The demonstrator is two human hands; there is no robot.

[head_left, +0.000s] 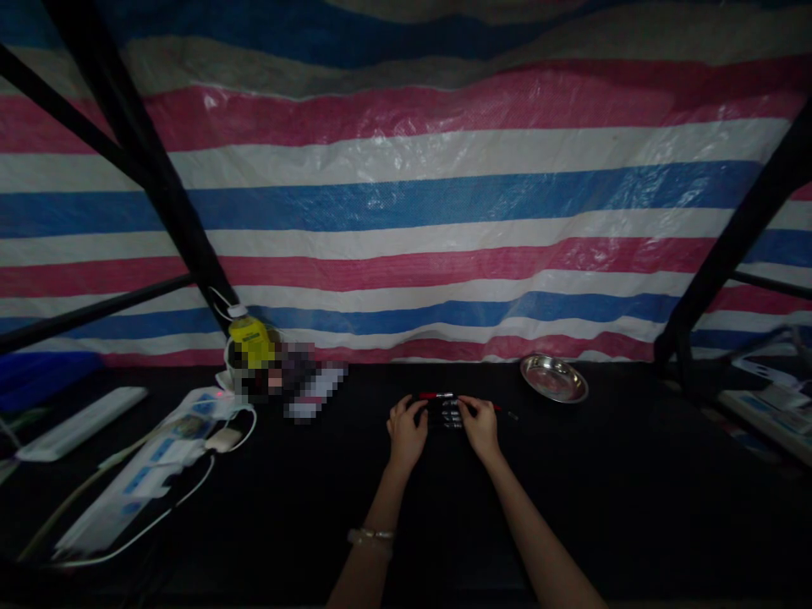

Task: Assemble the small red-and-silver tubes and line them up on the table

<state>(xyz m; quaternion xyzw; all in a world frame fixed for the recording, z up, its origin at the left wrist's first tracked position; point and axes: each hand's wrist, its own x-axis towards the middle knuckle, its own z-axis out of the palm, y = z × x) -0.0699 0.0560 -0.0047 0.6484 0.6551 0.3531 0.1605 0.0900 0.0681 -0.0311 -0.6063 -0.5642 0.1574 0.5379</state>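
Several dark pens with silvery middles (pixel 451 415) lie side by side, crosswise, on the black table between my hands. At the far side of this row is a pen with a red part (pixel 436 396). My left hand (pixel 407 427) has its fingers curled round the left ends of the pens. From the right, my right hand (pixel 480 425) pinches at their other ends, thumb and forefinger close together. A thin red and black piece (pixel 507 413) sticks out to the right of my right hand. Which pens the fingertips grip is too dark to tell.
A shiny round metal dish (pixel 554 378) stands at the back right. On the left are power strips (pixel 136 478) with white cables, a yellow bottle (pixel 252 340) and a blue tray (pixel 47 379). Black frame bars slope up at both sides before a striped sheet (pixel 406 203).
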